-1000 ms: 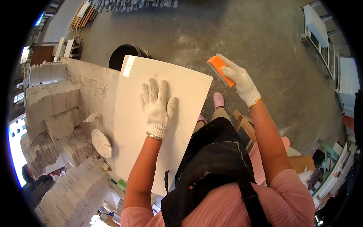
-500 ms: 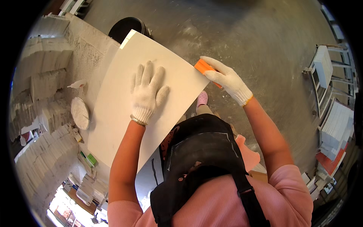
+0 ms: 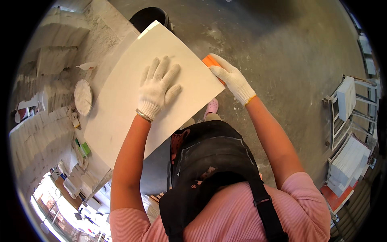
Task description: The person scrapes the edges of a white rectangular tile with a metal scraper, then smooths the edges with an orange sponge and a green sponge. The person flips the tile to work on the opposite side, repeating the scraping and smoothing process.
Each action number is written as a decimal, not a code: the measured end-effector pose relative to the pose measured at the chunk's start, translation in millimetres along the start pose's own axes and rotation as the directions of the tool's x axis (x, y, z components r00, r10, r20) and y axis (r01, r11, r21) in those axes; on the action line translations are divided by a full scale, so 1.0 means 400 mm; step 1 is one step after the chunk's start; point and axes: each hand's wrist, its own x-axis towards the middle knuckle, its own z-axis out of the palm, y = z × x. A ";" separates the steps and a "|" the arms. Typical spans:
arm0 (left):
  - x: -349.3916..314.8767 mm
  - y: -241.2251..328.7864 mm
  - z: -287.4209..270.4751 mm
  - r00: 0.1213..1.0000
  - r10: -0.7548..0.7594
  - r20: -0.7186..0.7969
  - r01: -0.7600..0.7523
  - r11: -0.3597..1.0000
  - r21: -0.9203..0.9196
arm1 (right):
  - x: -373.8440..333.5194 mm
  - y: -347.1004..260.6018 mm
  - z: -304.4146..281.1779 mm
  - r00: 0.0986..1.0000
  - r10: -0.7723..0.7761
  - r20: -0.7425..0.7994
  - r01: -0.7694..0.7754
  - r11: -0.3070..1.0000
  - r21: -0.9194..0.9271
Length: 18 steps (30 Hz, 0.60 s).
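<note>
A large white panel (image 3: 121, 105) lies in front of me, slanting from lower left to upper right. My left hand (image 3: 156, 84), in a white knit glove, rests flat on its face with the fingers spread. My right hand (image 3: 231, 78), gloved the same way, is closed round an orange block (image 3: 211, 61). The block lies along the panel's right edge, close to the near right corner. The glove covers part of the block, and its underside is hidden.
Beyond the panel stands a black bucket (image 3: 149, 18). At the left are a dusty worktable (image 3: 102, 28), a round pale disc (image 3: 83, 97), a white bottle (image 3: 86, 66), a green object (image 3: 84, 149) and stacks of white boards (image 3: 36, 137). Racks (image 3: 342, 109) holding white panels stand at the right.
My right hand and the orange block have shifted slightly along the panel's right edge, away from the corner. My left hand stays flat on the panel. The whole view has turned a little.
</note>
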 end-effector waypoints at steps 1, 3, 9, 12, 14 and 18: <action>0.000 -0.002 0.005 1.000 -0.001 -0.001 0.001 1.000 0.001 | 0.026 0.011 -0.006 1.000 -0.015 0.023 0.015 1.000 -0.027; 0.005 -0.002 0.013 1.000 0.000 -0.004 0.000 1.000 0.003 | 0.034 0.027 -0.046 1.000 0.024 -0.004 -0.024 0.999 -0.035; -0.016 0.004 -0.021 0.996 -0.081 0.038 0.081 0.997 0.008 | -0.003 -0.029 -0.113 0.988 0.095 -0.124 -0.083 0.992 0.095; -0.017 -0.005 -0.013 0.997 -0.080 -0.016 0.076 0.984 -0.160 | -0.018 -0.095 -0.056 0.975 -0.125 -0.182 0.151 0.979 0.134; -0.013 -0.007 -0.009 0.995 -0.092 -0.044 0.085 0.985 -0.147 | -0.016 -0.160 -0.023 0.987 -0.127 -0.099 0.135 0.988 0.080; -0.077 0.005 0.001 0.962 -0.246 -0.118 0.207 0.940 -0.273 | 0.000 -0.264 0.131 0.979 -0.202 0.015 0.203 0.975 -0.091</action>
